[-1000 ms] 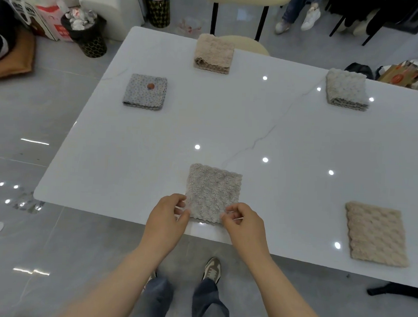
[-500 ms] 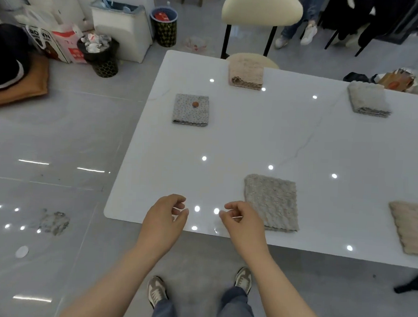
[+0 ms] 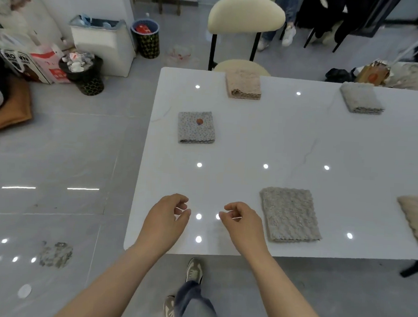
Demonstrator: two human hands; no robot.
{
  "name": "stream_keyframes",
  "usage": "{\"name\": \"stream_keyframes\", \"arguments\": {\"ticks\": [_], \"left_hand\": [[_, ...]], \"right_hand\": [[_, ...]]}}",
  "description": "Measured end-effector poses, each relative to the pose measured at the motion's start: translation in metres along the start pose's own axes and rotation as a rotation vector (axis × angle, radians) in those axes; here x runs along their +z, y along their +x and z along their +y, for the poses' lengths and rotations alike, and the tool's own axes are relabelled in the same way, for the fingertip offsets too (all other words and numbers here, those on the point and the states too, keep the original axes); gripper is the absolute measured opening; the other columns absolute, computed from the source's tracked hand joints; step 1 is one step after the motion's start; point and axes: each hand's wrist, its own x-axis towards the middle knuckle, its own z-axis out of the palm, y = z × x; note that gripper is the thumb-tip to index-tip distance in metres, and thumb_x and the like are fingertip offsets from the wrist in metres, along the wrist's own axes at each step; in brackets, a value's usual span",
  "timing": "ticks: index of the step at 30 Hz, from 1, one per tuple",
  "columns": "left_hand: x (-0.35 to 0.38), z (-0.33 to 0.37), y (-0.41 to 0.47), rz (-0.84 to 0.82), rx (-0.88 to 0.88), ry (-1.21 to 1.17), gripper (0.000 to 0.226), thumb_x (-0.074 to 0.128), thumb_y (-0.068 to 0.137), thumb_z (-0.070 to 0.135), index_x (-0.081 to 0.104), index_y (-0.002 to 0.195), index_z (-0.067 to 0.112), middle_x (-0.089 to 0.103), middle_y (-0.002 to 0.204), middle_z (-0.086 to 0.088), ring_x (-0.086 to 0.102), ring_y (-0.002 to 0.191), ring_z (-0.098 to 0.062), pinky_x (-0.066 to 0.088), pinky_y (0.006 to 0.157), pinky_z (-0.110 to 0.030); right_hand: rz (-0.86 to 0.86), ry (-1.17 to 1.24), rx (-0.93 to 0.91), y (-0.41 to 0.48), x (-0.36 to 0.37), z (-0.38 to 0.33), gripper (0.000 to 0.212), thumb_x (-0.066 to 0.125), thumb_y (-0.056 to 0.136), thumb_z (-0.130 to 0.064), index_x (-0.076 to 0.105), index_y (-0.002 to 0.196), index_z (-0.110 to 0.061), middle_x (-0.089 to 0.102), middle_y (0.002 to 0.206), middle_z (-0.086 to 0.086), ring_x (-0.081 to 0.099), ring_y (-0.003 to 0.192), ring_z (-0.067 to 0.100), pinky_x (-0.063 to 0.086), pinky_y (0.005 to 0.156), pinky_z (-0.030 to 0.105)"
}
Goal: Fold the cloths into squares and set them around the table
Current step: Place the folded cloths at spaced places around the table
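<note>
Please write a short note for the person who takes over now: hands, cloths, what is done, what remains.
Hands: left hand and right hand both empty, fingers loosely curled, over the table near its front edge.
Done: five folded cloths lie on the table: near grey cloth beside the right hand, near beige cloth at right, patterned cloth at left, far beige cloth, far grey cloth.
Left: no unfolded cloth in view.

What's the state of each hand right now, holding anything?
Left hand: open, fingers loosely curled, holding nothing.
Right hand: open, fingers loosely curled, holding nothing; beside the grey cloth, not touching it.
</note>
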Motion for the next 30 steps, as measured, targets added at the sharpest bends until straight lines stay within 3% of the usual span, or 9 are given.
{"name": "stream_keyframes", "arguments": {"ticks": [9,16,30], "left_hand": [[-0.029,-0.004,0.053,-0.020,0.010,0.056,0.024,0.056,0.090,0.019,0.059,0.114,0.019,0.061,0.100,0.007,0.058,0.091,-0.007,0.049,0.084,-0.027],[-0.050,-0.022,0.095,-0.119,0.085,0.101,0.023,0.057,0.090,0.019,0.060,0.112,0.018,0.061,0.098,0.009,0.059,0.089,-0.006,0.049,0.083,-0.026],[-0.149,-0.073,0.180,-0.416,0.318,0.169,0.023,0.058,0.089,0.018,0.061,0.112,0.016,0.062,0.098,0.004,0.059,0.090,-0.011,0.050,0.083,-0.028]], "right_hand": [[-0.013,0.025,0.017,0.044,0.023,-0.035,0.016,0.062,0.089,-0.026,0.061,0.105,-0.021,0.060,0.089,-0.008,0.055,0.077,0.002,0.039,0.062,0.013],[0.067,0.060,0.116,0.056,0.048,-0.044,0.016,0.062,0.090,-0.027,0.061,0.104,-0.020,0.062,0.093,-0.004,0.057,0.082,0.005,0.040,0.064,0.014],[0.326,0.179,0.298,0.051,0.171,-0.113,0.017,0.062,0.089,-0.028,0.062,0.104,-0.020,0.060,0.090,-0.007,0.056,0.081,0.003,0.040,0.065,0.012]]}}
